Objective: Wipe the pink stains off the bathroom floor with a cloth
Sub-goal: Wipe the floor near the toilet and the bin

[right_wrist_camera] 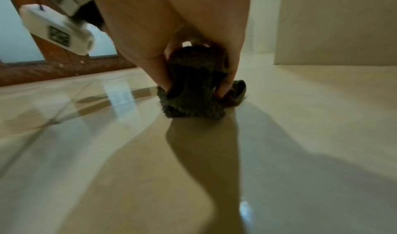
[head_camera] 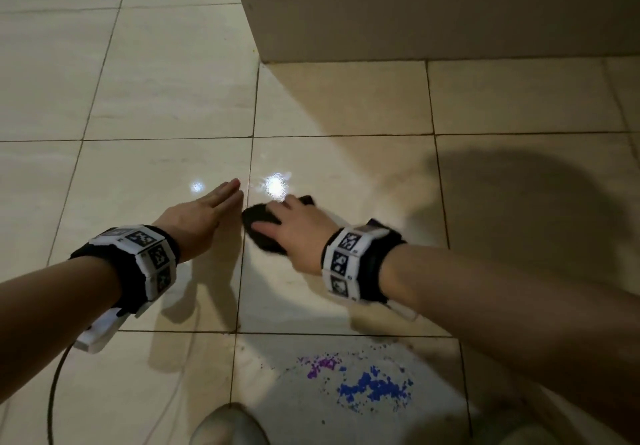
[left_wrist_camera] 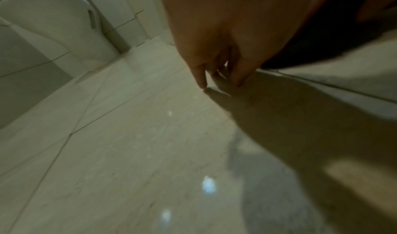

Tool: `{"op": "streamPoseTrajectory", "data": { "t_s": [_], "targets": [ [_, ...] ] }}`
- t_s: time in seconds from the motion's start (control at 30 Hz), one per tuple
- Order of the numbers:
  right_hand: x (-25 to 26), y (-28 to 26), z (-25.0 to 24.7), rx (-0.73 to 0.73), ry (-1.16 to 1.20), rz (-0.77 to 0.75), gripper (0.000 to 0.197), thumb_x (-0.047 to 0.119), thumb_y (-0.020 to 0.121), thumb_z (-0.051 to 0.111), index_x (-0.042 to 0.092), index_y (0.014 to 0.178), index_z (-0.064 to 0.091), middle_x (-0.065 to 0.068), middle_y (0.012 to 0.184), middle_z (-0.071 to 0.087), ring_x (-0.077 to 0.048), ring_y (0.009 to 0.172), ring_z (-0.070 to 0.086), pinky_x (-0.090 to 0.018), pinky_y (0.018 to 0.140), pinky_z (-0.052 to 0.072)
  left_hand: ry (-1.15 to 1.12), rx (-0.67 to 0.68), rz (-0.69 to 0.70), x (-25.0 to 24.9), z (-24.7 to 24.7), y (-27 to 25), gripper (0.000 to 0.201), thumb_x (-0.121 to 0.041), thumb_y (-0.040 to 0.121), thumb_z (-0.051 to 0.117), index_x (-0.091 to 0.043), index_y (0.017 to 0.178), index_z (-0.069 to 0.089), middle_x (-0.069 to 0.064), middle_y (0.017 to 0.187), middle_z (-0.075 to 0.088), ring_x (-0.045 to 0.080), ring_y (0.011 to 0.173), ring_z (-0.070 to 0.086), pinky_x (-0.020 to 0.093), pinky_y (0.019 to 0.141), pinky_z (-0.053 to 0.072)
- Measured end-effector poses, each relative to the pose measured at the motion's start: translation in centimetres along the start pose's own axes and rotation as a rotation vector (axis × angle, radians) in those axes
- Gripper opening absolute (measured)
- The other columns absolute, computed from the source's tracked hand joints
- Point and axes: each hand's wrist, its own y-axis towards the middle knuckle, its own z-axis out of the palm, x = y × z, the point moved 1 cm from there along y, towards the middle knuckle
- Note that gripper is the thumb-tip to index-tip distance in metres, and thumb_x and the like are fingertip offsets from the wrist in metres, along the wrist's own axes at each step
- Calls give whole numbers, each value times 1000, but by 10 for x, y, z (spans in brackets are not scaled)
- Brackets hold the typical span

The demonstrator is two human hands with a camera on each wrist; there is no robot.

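While the right hand (head_camera: 304,233) gripped the bunched dark cloth (head_camera: 263,228), fingers curled round it and pressing it to the floor (head_camera: 166,98), the stroke probably called for firm downward pressure and a pull back toward the stains rather than a light skim. The cloth touched the tile beside a bright glare spot (head_camera: 276,186), one loose corner trailing past the fingertips. Just left of the cloth, the left hand (head_camera: 199,216) lay flat with fingers straight and pressed together, their tips on the tile, holding nothing, likely bracing. The pink stains (head_camera: 322,365) sat well behind the cloth, on the next tile toward the person, beside a blue patch (head_camera: 374,387); they looked unwiped. Farther beyond the cloth rose a wall (head_camera: 433,8).
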Motion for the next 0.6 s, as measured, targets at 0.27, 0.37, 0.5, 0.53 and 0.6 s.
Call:
{"op": "streamPoseTrajectory", "data": {
  "t_s": [0.27, 0.37, 0.5, 0.53, 0.6],
  "targets": [
    [60, -30, 39, 190, -209, -552, 34, 32, 89, 57, 37, 122, 57, 5, 129, 50, -23, 117, 40, -41, 90, 42, 47, 16, -28, 5, 3, -4, 72, -2, 94, 38, -25, 151, 0, -15, 153, -21, 11, 143, 19, 28, 100, 40],
    [58, -51, 39, 305, -200, -621, 21, 32, 81, 65, 33, 103, 67, 7, 113, 55, -21, 103, 45, -38, 81, 45, 88, 24, -34, -2, 4, -6, 67, -13, 97, 39, -22, 152, 3, -9, 157, -15, 16, 137, 33, 28, 94, 42],
    [39, -56, 17, 284, -152, -520, 39, 25, 87, 58, 32, 125, 56, 2, 124, 48, -21, 111, 39, -38, 85, 46, 76, 27, -17, -1, 12, -10, 68, -13, 96, 41, -22, 152, 3, -11, 156, -16, 15, 137, 34, 27, 96, 41],
    [33, -50, 9, 220, -109, -445, 43, 23, 88, 57, 32, 130, 51, 1, 127, 46, -20, 113, 38, -38, 88, 45, 64, 45, -24, -1, 12, -10, 70, -10, 95, 41, -23, 152, 2, -12, 156, -17, 15, 137, 34, 27, 96, 41],
    [22, -33, -6, 117, -53, -285, 51, 19, 89, 57, 31, 137, 43, -1, 130, 42, -21, 116, 35, -38, 91, 44, 58, 58, -34, -1, 9, -10, 79, 1, 91, 40, -27, 151, -1, -15, 154, -19, 16, 131, 41, 22, 85, 42]
  ]
}}
